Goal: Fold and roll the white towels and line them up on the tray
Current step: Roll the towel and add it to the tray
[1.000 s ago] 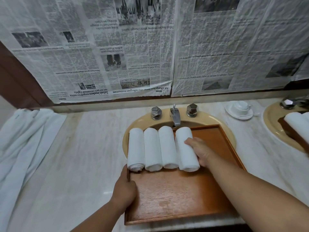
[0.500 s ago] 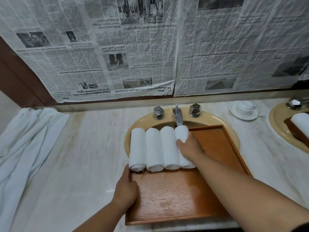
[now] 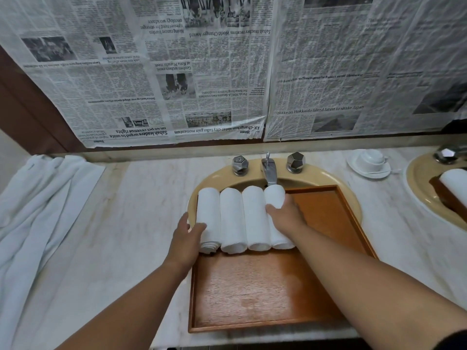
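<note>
Fingers (image 3: pixel 272 209) of the right hand (image 3: pixel 284 215) curl over the rightmost rolled white terry towel (image 3: pixel 275 195), grasping it at mid-length. Fingers (image 3: pixel 184 219) of the left hand (image 3: pixel 185 238) lie relaxed, touching the outer side of the leftmost rolled white terry towel (image 3: pixel 208 210). Four rolls lie touching, long axes running up-frame, in the upper left of the rectangular brown wooden tray (image 3: pixel 328 210). Both hands reach in from the lower edge, palms down, bracketing the row for squaring.
</note>
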